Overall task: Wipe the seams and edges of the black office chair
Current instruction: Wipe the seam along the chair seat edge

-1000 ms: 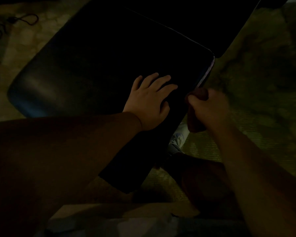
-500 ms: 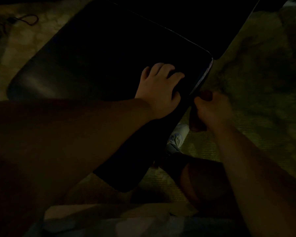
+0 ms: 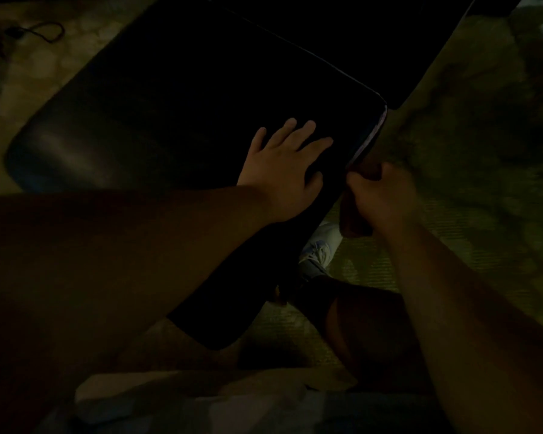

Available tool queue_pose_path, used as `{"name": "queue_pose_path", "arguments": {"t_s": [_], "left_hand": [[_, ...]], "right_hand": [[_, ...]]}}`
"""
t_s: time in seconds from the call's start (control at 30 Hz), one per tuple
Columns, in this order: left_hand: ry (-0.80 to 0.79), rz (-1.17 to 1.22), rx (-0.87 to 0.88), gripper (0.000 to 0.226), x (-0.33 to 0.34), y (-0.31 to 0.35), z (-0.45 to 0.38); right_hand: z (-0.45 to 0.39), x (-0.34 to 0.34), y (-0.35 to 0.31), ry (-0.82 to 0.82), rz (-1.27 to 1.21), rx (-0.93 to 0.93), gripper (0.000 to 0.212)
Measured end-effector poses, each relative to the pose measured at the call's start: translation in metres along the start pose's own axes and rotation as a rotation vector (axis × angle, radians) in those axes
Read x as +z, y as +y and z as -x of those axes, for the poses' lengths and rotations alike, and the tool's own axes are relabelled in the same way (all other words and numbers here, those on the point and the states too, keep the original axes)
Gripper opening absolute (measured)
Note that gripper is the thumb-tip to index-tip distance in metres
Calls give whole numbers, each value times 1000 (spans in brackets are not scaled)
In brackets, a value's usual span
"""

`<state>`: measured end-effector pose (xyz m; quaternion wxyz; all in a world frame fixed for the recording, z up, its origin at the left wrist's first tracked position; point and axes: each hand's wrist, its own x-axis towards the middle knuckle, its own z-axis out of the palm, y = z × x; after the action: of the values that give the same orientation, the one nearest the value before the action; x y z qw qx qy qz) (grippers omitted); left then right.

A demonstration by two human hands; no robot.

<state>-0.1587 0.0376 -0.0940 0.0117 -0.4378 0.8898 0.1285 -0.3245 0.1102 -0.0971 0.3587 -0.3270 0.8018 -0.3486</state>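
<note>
Wiping is under way along the right-hand edge of the black office chair's padded seat point(image 3: 176, 120), which fills the upper middle of the very dark head view and lies tilted over a patterned greenish floor point(image 3: 483, 189).

The left hand point(image 3: 284, 170) lies flat on the seat surface near that edge, its fingers spread and straight, pressing down to steady the chair. The right hand point(image 3: 381, 195) is curled tightly around a dark folded cloth point(image 3: 355, 222) and holds it against the thin seam of the edge; the lower part of the cloth hangs below the fist. The colour of the cloth I cannot tell surely in this light.

Compared with one second ago, the right hand has travelled further up along the edge, toward the far corner where a pale line of the seam point(image 3: 378, 126) shows. The left hand has also shifted forward with it, and its fingers, which half a second ago were more drawn together, are now opened again.

I judge this to mean that the lower stretch of this edge is already wiped and the stroke is nearing the corner. The short part up to the corner is left, and then the other edges.

A white shoe point(image 3: 322, 245) shows under the seat, and a black cable point(image 3: 41, 29) lies on the floor at the top left.
</note>
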Motion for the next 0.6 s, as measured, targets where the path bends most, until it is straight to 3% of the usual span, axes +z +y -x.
{"name": "queue_pose_path", "arguments": {"t_s": [0.13,0.23,0.37,0.43,0.6], "left_hand": [[-37,-98,63,64,-5,-5,0],[-33,-111,57,67,-4,-16,4],[-33,-61,-26,68,0,-17,11],[-43,-55,-27,68,-3,-16,11],[-43,-50,-30,70,-12,-9,-2]], "right_hand": [[-1,-2,4,47,-5,46,13],[1,2,-5,-9,-65,-10,6],[-1,1,2,11,7,44,7],[-2,-1,5,35,30,70,17],[-1,2,-1,0,-89,24,16]]}}
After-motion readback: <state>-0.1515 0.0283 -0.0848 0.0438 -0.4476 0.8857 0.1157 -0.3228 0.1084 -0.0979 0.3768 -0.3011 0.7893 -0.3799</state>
